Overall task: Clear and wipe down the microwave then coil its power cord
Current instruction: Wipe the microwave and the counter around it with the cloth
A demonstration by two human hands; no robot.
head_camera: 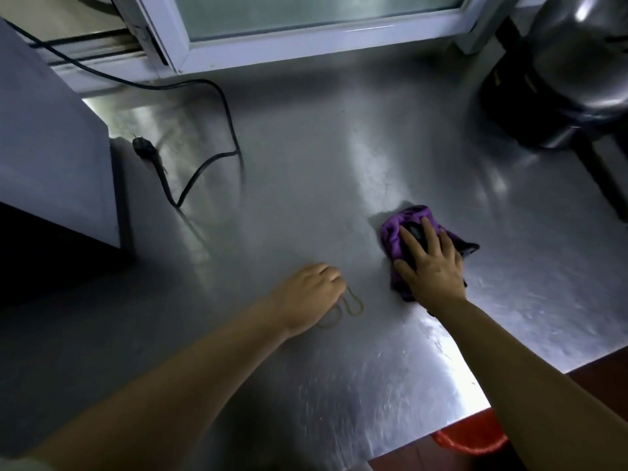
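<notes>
**Cloth under one hand, rubber bands at the other**

The right hand (431, 263) lies flat with its fingers spread on a crumpled purple cloth (404, 222), pressing it onto the stainless-steel bench (306, 158). A dark patch of the cloth shows between the fingers and at its right edge.

The left hand (306, 294) rests knuckles-up on the bench, a little to the left of the cloth, its fingers curled under. Thin tan rubber bands (353, 305) lie on the steel right at its fingertips — whether the fingers pinch them or only touch them cannot be told.

The microwave (51, 158) stands at the left edge of the view, its grey side panel facing the camera. Its black power cord (217, 158) runs from behind the casing along the window sill, loops loosely over the bench and ends in a plug (141, 147) lying beside the microwave's corner — uncoiled, well apart from both hands.

A white-framed window (306, 39) runs along the back of the bench. A dark, rounded appliance (557, 79) stands at the far right, and a red basin (472, 436) shows below the bench's near edge.
</notes>
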